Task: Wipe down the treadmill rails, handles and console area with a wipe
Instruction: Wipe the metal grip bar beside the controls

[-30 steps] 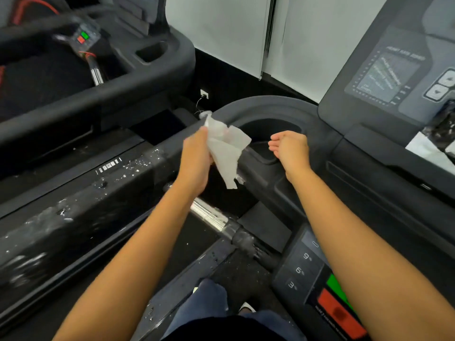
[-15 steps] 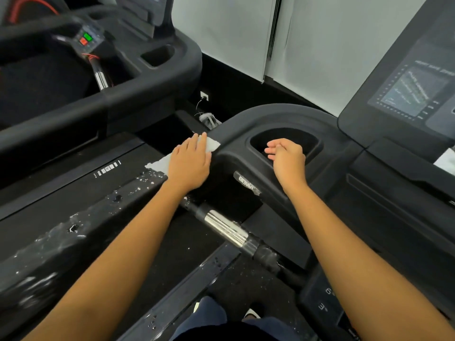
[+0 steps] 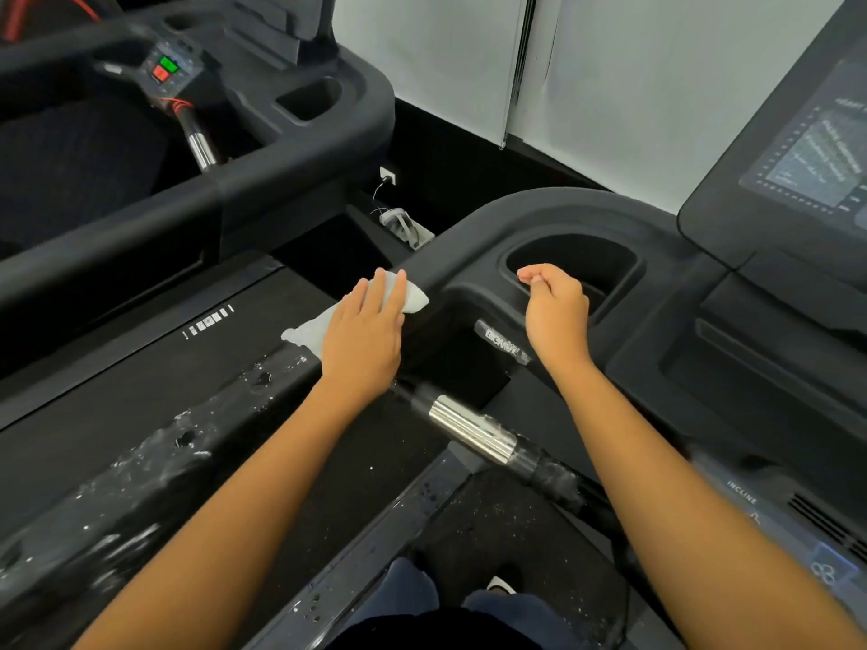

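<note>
Landmark = cup holder, the dark oval recess in the console shelf

Left hand lies just left of the cup holder, palm down, fingers straight & close together. It presses the wipe flat onto the top of the side rail where rail meets shelf. Grip wide, nothing pinched; the wipe is held by pressure only. Wipe is white & crumpled: one corner pokes out past the fingertips toward the cup holder, the other end trails from under the palm on the side away from it. The rail runs from left of the cup holder down toward the person's left. It is black, w/ white droplets & smears along its top

Right hand is at the near rim of the cup holder, fingers loosely curled in, thumb against the index finger. Grip narrow but holding nothing. Can't tell if it rests on the rim or hangs just above

Below the cup holder, nearer the person: a small label w/ lettering, then a handle bar w/ a shiny chrome sleeve, slanting down to the right, wet specks on its black end

Right of the cup holder & higher: screen, lit, text too blurred to read

Far left of the cup holder, well apart: second treadmill w/ its own recess & a button pad, one green & one red. Up-left of the cup holder, btwn the two machines: wall socket

Straight below the cup holder, at the near edge of view: the person's legs in blue trousers
</note>
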`<state>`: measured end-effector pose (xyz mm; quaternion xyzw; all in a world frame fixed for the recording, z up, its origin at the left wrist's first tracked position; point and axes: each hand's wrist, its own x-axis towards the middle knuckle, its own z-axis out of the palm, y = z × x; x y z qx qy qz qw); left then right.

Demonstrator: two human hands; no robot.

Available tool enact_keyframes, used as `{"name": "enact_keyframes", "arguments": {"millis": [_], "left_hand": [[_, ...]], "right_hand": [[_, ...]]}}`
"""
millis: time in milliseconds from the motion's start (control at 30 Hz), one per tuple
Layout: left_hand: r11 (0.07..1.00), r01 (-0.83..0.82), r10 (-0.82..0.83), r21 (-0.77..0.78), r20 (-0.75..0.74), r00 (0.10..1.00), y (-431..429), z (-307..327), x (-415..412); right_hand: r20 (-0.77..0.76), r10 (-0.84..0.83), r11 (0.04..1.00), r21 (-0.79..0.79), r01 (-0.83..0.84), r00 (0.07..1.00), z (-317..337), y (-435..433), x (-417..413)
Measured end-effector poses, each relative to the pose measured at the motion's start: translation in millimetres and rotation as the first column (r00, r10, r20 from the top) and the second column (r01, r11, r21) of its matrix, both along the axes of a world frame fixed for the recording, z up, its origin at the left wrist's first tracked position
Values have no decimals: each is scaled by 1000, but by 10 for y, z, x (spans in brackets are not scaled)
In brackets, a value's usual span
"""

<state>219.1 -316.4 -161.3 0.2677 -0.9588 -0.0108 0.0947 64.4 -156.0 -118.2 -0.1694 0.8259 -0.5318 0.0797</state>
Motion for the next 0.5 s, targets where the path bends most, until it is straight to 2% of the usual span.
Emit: {"name": "enact_keyframes", "arguments": {"millis": [100, 167, 267, 333, 433, 500], "left_hand": [[991, -40, 32, 128, 66, 997, -138, 103, -240], [989, 4, -11, 147, 46, 999, -197, 156, -294], [968, 223, -209, 113, -125, 970, -96, 155, -79], [902, 403, -371, 153, -202, 906, 84, 29, 213], [805, 473, -484, 357, -63, 873, 293, -233, 616], [806, 419, -467, 418, 12, 884, 307, -323, 734]], "right_hand": [[-6, -16, 1000, 12, 16, 1000, 24, -31, 51], [-14, -11, 1000, 26, 11, 1000, 35, -32, 94], [-23, 8, 999, 35, -7, 1000, 36, 32, 126], [-25, -4, 1000, 30, 5, 1000, 24, 91, 121], [-34, -24, 1000, 19, 25, 999, 19, 149, 114], [-47, -17, 999, 33, 19, 999, 13, 179, 133]]}}
